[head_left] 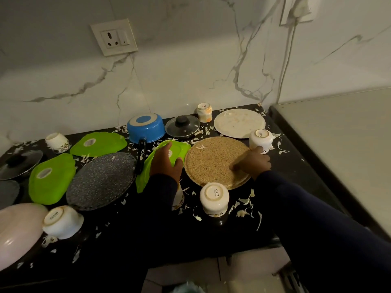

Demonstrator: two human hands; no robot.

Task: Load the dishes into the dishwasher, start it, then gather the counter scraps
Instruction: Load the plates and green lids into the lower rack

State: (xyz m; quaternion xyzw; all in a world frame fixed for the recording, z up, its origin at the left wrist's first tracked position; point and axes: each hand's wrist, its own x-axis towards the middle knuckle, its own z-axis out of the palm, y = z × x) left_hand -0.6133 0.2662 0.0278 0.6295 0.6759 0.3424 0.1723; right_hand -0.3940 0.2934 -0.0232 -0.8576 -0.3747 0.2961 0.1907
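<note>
Dirty dishes lie upside down on a black counter (296,168). My left hand (166,163) grips the near edge of a green plate (182,148), which tilts up off the counter. My right hand (255,161) curls over the right rim of a tan speckled plate (211,159), fingers on top. Touching the back of that hand is a white cup (261,138). Another white cup (214,197) stands just in front of the tan plate. Pale vegetable scraps (245,208) are strewn over the counter. No dishwasher is visible.
At the back are a blue saucepan (146,127), a glass lid (183,125), a small cup (204,112) and a white plate (239,122). Left: a grey speckled plate (101,178), two green plates (51,178), a pink bowl (17,229), a white cup (62,222).
</note>
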